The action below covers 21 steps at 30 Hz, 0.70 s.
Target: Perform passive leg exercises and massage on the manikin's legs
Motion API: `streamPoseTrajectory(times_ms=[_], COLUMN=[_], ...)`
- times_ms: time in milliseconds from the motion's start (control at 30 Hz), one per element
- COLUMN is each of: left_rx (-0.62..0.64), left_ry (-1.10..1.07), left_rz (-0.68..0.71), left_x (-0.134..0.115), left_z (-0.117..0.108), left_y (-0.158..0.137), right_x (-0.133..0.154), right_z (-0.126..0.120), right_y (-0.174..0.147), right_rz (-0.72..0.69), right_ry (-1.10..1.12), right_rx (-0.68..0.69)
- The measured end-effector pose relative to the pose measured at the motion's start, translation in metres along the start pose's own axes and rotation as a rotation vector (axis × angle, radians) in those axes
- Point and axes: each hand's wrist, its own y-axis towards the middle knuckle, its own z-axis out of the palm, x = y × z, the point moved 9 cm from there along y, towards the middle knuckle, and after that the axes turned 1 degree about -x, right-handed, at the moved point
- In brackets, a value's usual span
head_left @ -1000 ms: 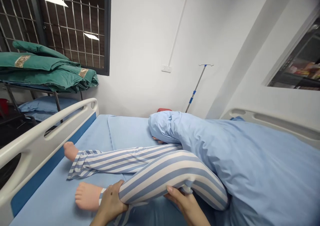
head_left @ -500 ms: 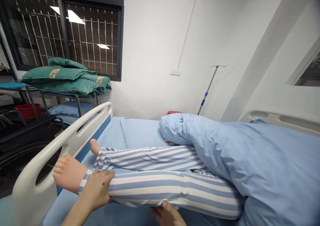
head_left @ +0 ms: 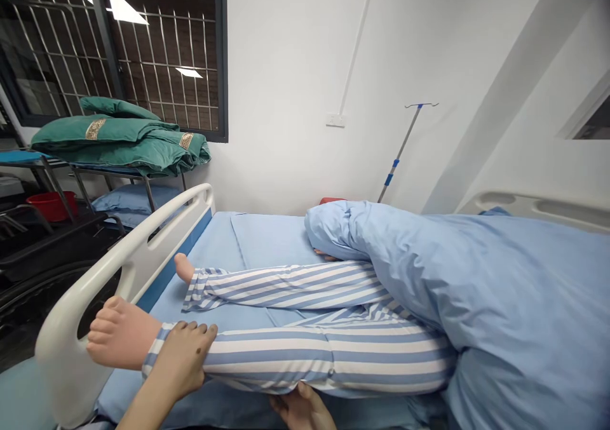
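Note:
A manikin's near leg [head_left: 314,354], in blue-and-white striped trousers, lies lengthwise across the bed with its bare foot [head_left: 124,335] close to the footboard. My left hand [head_left: 183,357] is wrapped over the lower shin just above the ankle, thumb on the near side. Under the same leg, around the calf or knee, my right hand [head_left: 305,408] cups it from below; its fingers are partly hidden. The far leg [head_left: 286,287] rests on the sheet, apart from the near one. A light blue quilt [head_left: 452,277] covers the upper legs and body.
The cream footboard [head_left: 119,271] borders the left side. Beyond it are a wheelchair [head_left: 47,258], a red basin [head_left: 52,206] and folded green quilts [head_left: 128,141] on a stand. A drip pole [head_left: 403,150] rises behind the bed, by the white wall [head_left: 286,68].
The near leg has shifted toward me and slightly left with both hands on it, widening the gap to the far leg. The camera view has tilted down a little.

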Motion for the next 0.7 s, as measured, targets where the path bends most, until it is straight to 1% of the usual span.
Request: streamPoseTrajectory(times_ms=[67, 133, 233, 300, 400, 467, 600, 700], left_rx=[-0.017, -0.058, -0.13, -0.141, -0.115, -0.105, -0.104, -0.096], left_ry=[-0.02, -0.054, -0.128, -0.192, -0.305, -0.381, -0.493, -0.539], left_rz=[-0.011, -0.025, -0.054, -0.076, -0.135, -0.169, -0.152, -0.156], left_x=[0.003, 0.005, 0.003, -0.004, -0.023, -0.04, -0.081, -0.108], left_z=[0.005, 0.006, 0.006, 0.011, 0.025, 0.033, 0.039, 0.046], left_y=[-0.001, 0.0, 0.006, 0.015, 0.031, 0.042, 0.068, 0.086], right_x=[0.001, 0.01, 0.037, 0.063, 0.11, 0.141, 0.194, 0.227], right_z=[-0.002, -0.003, 0.002, 0.008, 0.023, 0.032, 0.044, 0.056], right_y=[-0.003, -0.008, -0.019, -0.028, -0.041, -0.049, -0.063, -0.069], right_rz=[0.016, -0.015, -0.092, -0.154, -0.26, -0.314, -0.35, -0.415], right_ry=[-0.002, -0.023, -0.103, -0.18, -0.319, -0.436, -0.636, -0.705], right_rx=[-0.017, -0.057, -0.116, -0.158, -0.202, -0.227, -0.332, -0.356])
